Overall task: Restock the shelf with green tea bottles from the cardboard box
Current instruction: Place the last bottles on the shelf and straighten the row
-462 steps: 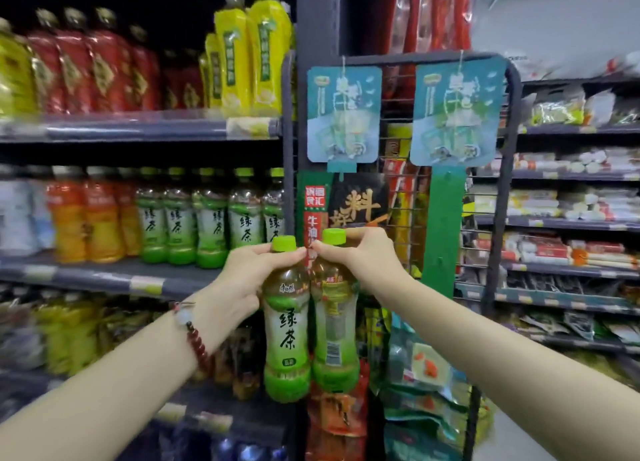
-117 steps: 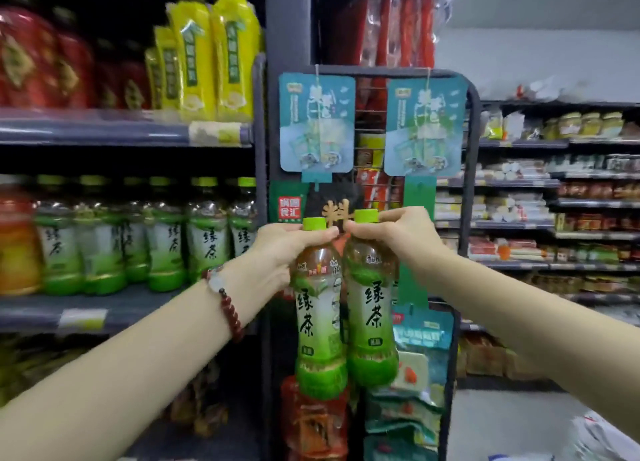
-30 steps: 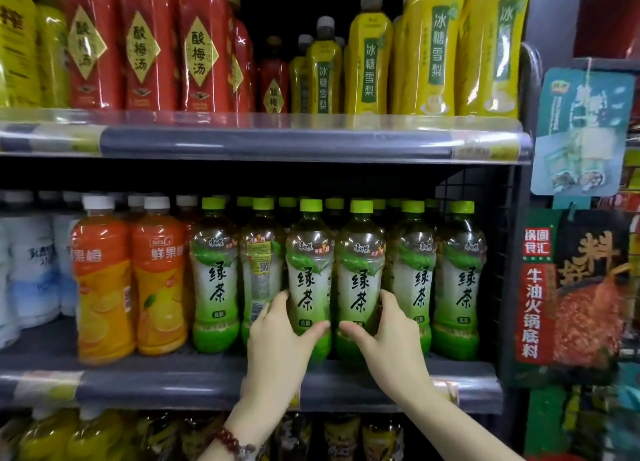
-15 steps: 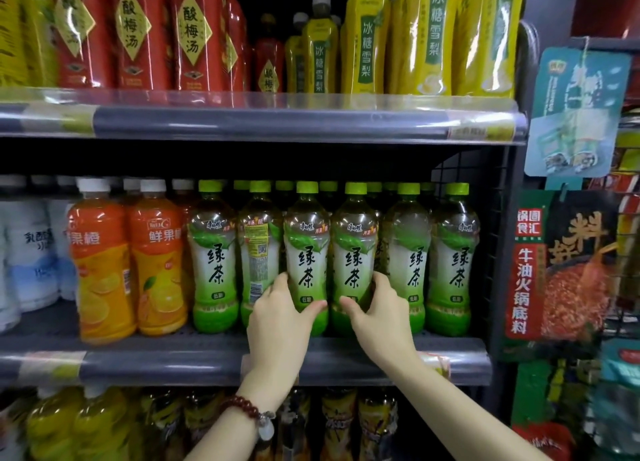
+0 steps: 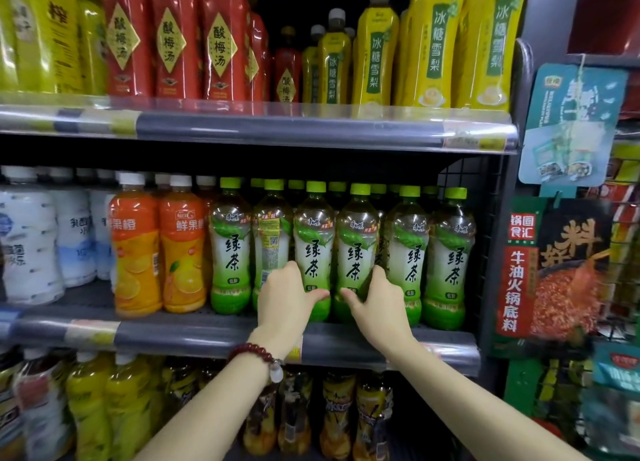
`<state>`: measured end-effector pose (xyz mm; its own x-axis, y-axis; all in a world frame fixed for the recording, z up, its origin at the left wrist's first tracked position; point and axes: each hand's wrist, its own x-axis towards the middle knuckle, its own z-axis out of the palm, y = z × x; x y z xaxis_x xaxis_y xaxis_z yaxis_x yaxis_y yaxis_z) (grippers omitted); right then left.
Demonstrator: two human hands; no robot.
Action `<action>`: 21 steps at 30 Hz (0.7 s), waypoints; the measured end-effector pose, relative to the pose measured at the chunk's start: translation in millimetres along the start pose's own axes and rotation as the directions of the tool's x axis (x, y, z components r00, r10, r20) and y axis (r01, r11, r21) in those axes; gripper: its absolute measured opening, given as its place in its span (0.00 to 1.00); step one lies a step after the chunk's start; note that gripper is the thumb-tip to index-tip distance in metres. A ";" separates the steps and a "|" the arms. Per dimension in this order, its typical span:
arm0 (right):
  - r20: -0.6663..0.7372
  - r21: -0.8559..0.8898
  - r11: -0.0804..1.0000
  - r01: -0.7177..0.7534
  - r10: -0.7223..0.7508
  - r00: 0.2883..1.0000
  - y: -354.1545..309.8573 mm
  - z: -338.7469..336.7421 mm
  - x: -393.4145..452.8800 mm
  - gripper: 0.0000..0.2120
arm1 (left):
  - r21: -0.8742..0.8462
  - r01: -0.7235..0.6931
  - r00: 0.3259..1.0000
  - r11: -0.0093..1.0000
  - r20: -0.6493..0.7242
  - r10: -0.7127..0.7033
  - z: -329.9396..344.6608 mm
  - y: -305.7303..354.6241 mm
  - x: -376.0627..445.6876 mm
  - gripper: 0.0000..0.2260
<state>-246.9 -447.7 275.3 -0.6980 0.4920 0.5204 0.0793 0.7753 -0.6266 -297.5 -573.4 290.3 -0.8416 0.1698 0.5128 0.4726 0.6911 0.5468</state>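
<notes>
Left hand (image 5: pixel 289 299) wraps low on third tea bottle (image 5: pixel 313 252); right hand (image 5: pixel 375 303) wraps fourth bottle (image 5: pixel 356 252); both upright near shelf (image 5: pixel 214 336) lip, mid-row; push straight back, labels forward, bases flat; box unseen.

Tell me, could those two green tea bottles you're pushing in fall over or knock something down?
Maybe. The left hand and right hand each grip a green tea bottle low down, near the shelf's front lip, so a careless let-go might tip one forward off the edge. The row is also packed tight, so a hard shove could bump the turned bottle beside them or the ones behind.
</notes>
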 end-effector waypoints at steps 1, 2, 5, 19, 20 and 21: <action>-0.001 -0.016 1.000 0.005 -0.005 1.000 -0.5 -0.2 0.0 0.17 | 0.020 0.002 1.000 1.000 0.013 -0.003 -2.7 1.8 0.5 0.20; -0.002 -0.033 0.999 0.005 -0.005 1.000 -1.4 -0.3 -0.2 0.17 | 0.031 0.002 1.000 1.000 0.026 -0.003 -4.8 3.0 0.8 0.19; -0.003 -0.078 0.997 -0.008 0.008 1.000 -4.2 1.1 -0.3 0.16 | 0.021 -0.025 0.998 0.999 0.057 0.024 -8.0 3.2 1.3 0.17; -0.066 -0.649 0.755 -0.089 0.060 0.996 -58.9 7.6 -23.4 0.09 | -0.008 -0.434 0.889 0.901 0.161 0.429 -21.4 -54.3 20.1 0.06; -0.060 -0.680 0.728 -0.090 0.068 0.996 -63.2 9.2 -26.0 0.06 | -0.016 -0.461 0.874 0.887 0.165 0.457 -23.3 -59.2 21.0 0.06; -0.054 -0.700 0.708 -0.091 0.074 0.996 -66.9 10.6 -27.9 0.03 | -0.029 -0.479 0.863 0.877 0.163 0.477 -26.5 -64.8 21.5 0.07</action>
<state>-240.3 -517.4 296.5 -0.6506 0.5687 0.5033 0.6177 0.7818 -0.0849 -339.3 -633.2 283.4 -0.5438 0.5913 0.5955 0.8256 0.5042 0.2533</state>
